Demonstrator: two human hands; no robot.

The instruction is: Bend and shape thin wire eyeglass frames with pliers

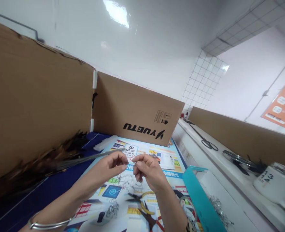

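Note:
My left hand [114, 163] is raised over the printed table cover, its thumb and forefinger pinched close together. What sits between those fingertips is too small to make out. Just to its right, my right hand [147, 169] pinches a thin red loop [132, 159], which spans the small gap toward the left fingertips. Below the hands lies a tangle of thin wire [126, 181]. Pliers with yellow handles [146, 207] rest near my right wrist, and red-handled pliers [151, 220] lie nearer to me, partly hidden by that forearm.
Cardboard panels [133, 109] wall the back and left. Dark brown feather-like material [48, 164] lies at left. On the right stand a teal box [197, 196] with wire pieces [217, 207] and a ledge bearing scissors [210, 145] and a white mug [272, 183].

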